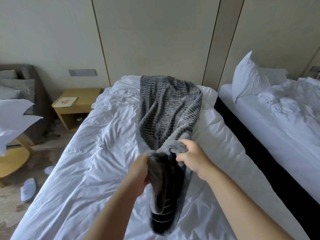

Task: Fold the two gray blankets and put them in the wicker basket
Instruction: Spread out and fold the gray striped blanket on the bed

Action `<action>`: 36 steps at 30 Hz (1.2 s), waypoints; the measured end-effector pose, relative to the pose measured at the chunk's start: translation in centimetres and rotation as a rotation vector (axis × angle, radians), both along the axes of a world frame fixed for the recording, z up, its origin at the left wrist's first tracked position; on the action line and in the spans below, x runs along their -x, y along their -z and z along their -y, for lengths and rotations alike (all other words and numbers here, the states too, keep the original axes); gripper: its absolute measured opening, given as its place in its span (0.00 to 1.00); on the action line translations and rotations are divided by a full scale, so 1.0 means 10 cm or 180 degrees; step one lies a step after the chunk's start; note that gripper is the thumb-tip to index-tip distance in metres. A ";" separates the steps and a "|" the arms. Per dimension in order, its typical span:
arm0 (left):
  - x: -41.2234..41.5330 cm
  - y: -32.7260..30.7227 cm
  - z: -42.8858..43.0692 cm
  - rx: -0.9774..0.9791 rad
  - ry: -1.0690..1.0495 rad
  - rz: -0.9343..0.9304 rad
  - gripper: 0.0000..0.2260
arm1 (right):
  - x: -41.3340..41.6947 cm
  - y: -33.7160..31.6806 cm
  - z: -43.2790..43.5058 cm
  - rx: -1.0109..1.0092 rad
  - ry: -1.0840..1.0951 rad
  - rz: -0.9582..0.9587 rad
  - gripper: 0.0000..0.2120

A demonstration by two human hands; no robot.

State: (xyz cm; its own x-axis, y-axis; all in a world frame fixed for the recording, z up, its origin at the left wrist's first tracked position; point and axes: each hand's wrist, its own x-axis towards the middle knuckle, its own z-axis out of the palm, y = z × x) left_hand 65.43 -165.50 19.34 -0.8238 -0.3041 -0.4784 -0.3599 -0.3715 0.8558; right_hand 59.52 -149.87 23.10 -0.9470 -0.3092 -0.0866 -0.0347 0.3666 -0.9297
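Note:
A gray ribbed blanket (168, 108) lies stretched lengthwise down the middle of a white bed (90, 163), its far end near the wall. Its near end is bunched and lifted off the sheet. My left hand (138, 170) grips the bunched edge on the left side. My right hand (192, 157) grips a fold of the same blanket just to the right. A dark part of the blanket hangs down between my forearms. I see no second gray blanket and no wicker basket.
A second white bed (280, 118) with a pillow (249, 78) stands to the right across a narrow dark gap. A wooden nightstand (76, 106) stands left of the bed. White slippers (28, 188) lie on the floor beside a low wooden table (12, 161).

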 end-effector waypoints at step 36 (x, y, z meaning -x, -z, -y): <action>0.23 1.80 1.80 0.2814 0.0420 0.2465 0.09 | 1.27 1.64 -1.70 -0.2651 0.0531 0.0137 0.06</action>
State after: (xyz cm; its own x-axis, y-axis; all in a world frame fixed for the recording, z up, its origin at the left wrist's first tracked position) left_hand 63.17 -183.53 1.32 -0.4566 -0.7144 -0.5302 -0.8869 0.3190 0.3341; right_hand 46.85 -132.89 6.71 -0.9652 0.0149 -0.2609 0.1099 0.9290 -0.3534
